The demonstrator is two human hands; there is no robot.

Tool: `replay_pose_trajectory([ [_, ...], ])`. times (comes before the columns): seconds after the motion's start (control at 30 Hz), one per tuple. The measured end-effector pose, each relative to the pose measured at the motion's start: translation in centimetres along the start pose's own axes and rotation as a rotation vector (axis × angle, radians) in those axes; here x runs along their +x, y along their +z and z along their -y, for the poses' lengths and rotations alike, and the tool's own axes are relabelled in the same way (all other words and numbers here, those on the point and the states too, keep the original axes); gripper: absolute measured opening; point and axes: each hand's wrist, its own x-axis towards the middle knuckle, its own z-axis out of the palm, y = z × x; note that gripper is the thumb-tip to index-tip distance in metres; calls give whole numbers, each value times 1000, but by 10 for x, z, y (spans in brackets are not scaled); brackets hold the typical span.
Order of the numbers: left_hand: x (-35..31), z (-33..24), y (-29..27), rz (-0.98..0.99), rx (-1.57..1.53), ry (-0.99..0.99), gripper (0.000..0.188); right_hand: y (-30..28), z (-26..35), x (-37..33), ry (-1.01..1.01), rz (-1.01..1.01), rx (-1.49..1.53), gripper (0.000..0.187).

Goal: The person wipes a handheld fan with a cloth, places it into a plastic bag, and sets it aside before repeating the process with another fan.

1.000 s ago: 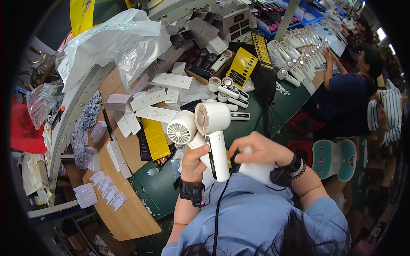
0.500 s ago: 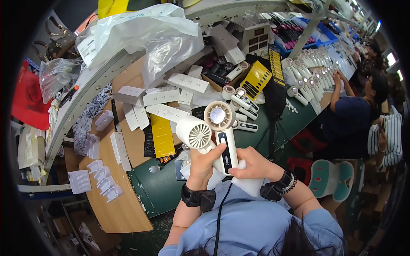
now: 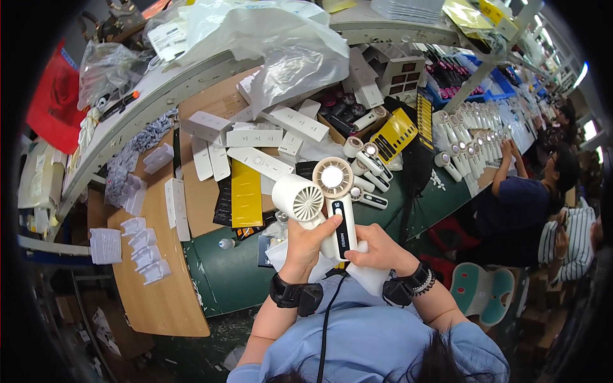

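Two white handheld fans are held close together before my body. My left hand (image 3: 302,247) is closed around the white handheld fan with a finned head (image 3: 298,198), and its thumb lies on the dark strip of the other fan. My right hand (image 3: 378,247) grips the lower handle of that second handheld fan (image 3: 342,225), which has a beige ring around a bright round centre. Its dark strip shows a small lit display. A white soft piece (image 3: 368,279) hangs beneath my right hand; what it is I cannot tell.
White boxes (image 3: 258,138) and a yellow sheet (image 3: 246,195) lie across the green table (image 3: 220,277). More handheld fans (image 3: 372,167) rest beyond my hands. At left, white folded inserts (image 3: 143,244) sit on a wooden board. A co-worker (image 3: 527,182) sits at right near a fan-covered tray.
The view has turned slightly, shifting the far table contents downward and rightward. On the second fan's dark strip, a lit display now shows beside my left thumb. Both grips are unchanged.
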Motion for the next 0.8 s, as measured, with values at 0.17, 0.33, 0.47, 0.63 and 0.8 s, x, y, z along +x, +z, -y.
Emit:
replay_pose_trajectory([
  [0.17,-6,-3,-13,-50,2,18,39,11,6,7,24,14,39,32],
  [0.33,-15,-10,-31,-81,-13,64,38,29,9,18,14,47,63,31],
  [0.47,-22,-13,-49,-130,-50,76,37,45,14,28,19,83,49,30],
  [0.63,-31,-14,-73,-156,-36,111,36,64,12,36,79,139,70,32],
  [0.8,-45,-22,-89,-214,-83,132,45,86,-2,45,37,211,138,31],
])
